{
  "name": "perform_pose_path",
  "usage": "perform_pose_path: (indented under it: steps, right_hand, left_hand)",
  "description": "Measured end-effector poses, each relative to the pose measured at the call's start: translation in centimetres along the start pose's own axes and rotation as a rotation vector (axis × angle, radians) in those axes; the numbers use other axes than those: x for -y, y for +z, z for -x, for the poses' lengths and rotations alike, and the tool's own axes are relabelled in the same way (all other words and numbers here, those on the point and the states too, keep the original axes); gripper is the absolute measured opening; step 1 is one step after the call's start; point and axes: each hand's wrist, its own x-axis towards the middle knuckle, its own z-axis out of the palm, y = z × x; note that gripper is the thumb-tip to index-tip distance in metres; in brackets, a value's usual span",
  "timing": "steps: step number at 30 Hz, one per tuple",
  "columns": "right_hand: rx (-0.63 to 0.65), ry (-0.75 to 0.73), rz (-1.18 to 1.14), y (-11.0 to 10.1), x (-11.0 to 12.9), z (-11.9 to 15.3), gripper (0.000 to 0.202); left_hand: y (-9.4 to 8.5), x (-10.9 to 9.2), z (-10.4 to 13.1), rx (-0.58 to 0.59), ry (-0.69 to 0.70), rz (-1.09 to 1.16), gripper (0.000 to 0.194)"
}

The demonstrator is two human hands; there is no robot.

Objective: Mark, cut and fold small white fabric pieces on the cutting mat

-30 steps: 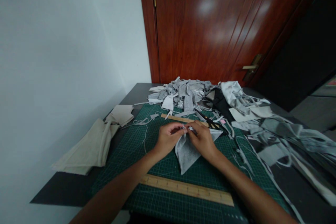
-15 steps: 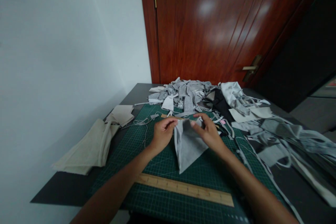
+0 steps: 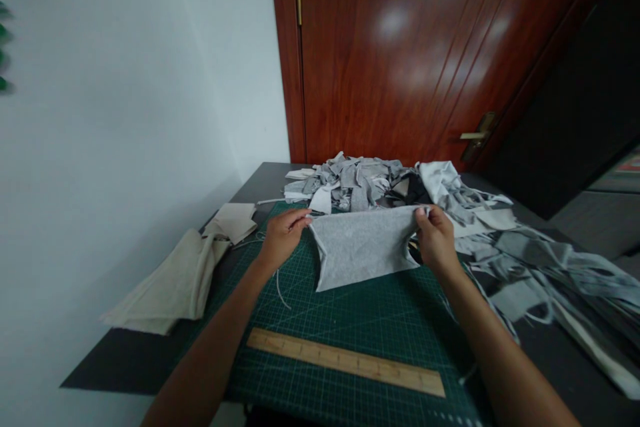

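A grey piece of fabric (image 3: 367,247) is stretched between my hands above a green cutting mat (image 3: 345,317). My left hand (image 3: 284,232) pinches its upper left corner, fingers closed. At the upper right corner, my right hand (image 3: 436,235) grips the cloth between thumb and fingers. The top edge is pulled nearly straight, and the sides curve inward. Below the cloth, a wooden ruler (image 3: 345,361) lies across the near part of the mat.
Grey and white fabric scraps (image 3: 357,180) are heaped at the back. More grey strips (image 3: 545,260) spread along the right. Folded beige cloth (image 3: 175,280) lies at the left, by a white wall (image 3: 125,113). A brown wooden door (image 3: 380,60) stands behind the table.
My hands have moved apart, the right one farther to the right. The grey fabric, which hung bunched to a point between them, is now spread wide and taut along its top.
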Motion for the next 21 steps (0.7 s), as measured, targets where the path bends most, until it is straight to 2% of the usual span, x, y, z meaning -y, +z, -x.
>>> perform_pose_path:
  steps: [3,6,10,13,15,18,21]
  right_hand:
    - [-0.034,-0.048,0.056,-0.3,0.4,0.0,0.029]
    - [-0.047,-0.107,0.083,-0.6,0.9,0.0,0.026]
    - [-0.072,-0.138,0.062,-0.8,1.7,0.2,0.025]
    - [-0.064,-0.110,0.053,-1.0,2.6,0.3,0.025]
    - [-0.054,-0.059,0.028,-1.2,3.2,0.4,0.026]
    - [-0.017,0.072,-0.129,-1.2,3.8,0.4,0.031]
    - [0.111,0.229,-0.202,-1.1,3.3,0.1,0.037]
  left_hand:
    - [-0.2,-0.1,0.0,-0.010,0.011,-0.030,0.017]
    - [0.0,0.2,0.1,-0.063,-0.054,-0.018,0.014]
    - [0.1,0.2,-0.2,-0.108,-0.159,0.174,0.013]
    - [-0.6,-0.6,-0.6,-0.131,-0.214,0.362,0.018]
    - [-1.4,-1.2,-0.8,-0.080,-0.269,0.515,0.027]
    - [-2.7,-1.8,-0.9,0.097,-0.399,0.733,0.039]
    - [-2.9,-1.5,-0.9,0.192,-0.510,0.787,0.043]
